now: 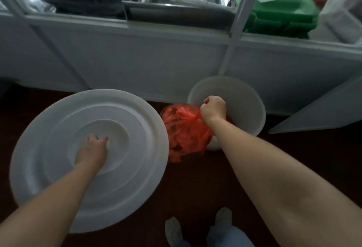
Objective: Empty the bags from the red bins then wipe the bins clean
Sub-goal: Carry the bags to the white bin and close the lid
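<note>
A person's bare arms (274, 158) reach forward and down from the lower edge, above two shoes (223, 217) on a dark floor (195, 188). The right hand (213, 108) is a tight fist around the twisted neck of a full red bag (186, 131). The bag hangs against the left outer side of a round bin (244, 94), which looks white here, not red. The bag seems to be out of the bin already; whether its bottom touches the floor cannot be told. Gripping the gathered neck likely keeps the contents shut in while the bag is carried.

Further left, the left hand (92, 148) has its fingers curled at the centre of a large round white lid (58, 129), probably round a knob the hand hides. The lid is wider than the bin, so it likely covers some other container, perhaps where the bag is to go. Nothing under it shows.

Behind stands a grey metal counter (137, 50), with green crates (280, 17) at its right. Wiping has not begun.
</note>
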A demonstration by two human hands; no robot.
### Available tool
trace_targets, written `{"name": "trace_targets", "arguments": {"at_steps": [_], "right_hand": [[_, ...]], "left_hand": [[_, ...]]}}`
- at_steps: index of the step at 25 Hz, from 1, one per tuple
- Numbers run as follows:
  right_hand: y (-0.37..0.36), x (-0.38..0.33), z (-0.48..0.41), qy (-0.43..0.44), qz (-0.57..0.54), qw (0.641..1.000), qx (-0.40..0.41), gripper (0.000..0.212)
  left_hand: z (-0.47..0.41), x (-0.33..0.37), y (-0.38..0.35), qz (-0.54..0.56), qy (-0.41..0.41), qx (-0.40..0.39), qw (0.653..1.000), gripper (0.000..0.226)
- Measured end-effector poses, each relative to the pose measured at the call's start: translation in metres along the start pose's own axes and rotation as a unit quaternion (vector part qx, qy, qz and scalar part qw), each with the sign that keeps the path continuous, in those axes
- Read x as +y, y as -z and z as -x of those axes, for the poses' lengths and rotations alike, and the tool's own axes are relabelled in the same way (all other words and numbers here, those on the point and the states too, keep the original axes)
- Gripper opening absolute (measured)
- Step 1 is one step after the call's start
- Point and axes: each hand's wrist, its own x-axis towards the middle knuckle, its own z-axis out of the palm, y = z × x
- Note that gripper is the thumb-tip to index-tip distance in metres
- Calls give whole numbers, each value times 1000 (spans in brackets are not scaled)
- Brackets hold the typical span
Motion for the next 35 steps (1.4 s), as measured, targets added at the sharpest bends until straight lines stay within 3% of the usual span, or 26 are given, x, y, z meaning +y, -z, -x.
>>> {"name": "trace_targets", "arguments": {"at_steps": [8, 20, 29, 35], "right_hand": [[61, 33, -117, 7, -15, 1000, 24, 25], [70, 180, -248, -115, -29, 988, -97, 35], [82, 258, -289, -182, -36, 977, -110, 29], [53, 308, -298, -230, -75, 966, -92, 23]], "left_hand": [[-71, 131, 46, -22, -71, 15, 997, 42], [-161, 330, 23, -27, -134, -47, 989, 45], [-219, 448, 13, -32, -192, -66, 979, 43], [-266, 527, -35, -62, -274, -90, 955, 42]]}}
